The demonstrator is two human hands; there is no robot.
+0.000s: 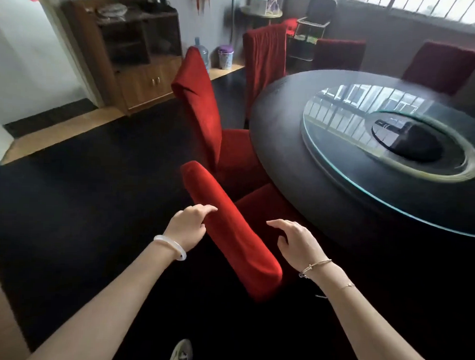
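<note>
A chair in a red velvet cover [229, 228] stands right in front of me, its backrest top running from upper left to lower right and its seat tucked toward a round dark table [286, 143]. My left hand [187, 222] is at the left side of the backrest, fingertips touching the red fabric, fingers loosely bent. My right hand [296, 242] hovers just to the right of the backrest, fingers relaxed and apart from the fabric, holding nothing.
A second red chair [201, 111] stands beyond the first, with more around the table. A glass turntable [339, 170] lies on the table. A wooden cabinet [133, 55] stands at the back left; a water jug [203, 53] and small bin [226, 57] sit by the wall. Dark carpet [82, 188] covers the floor.
</note>
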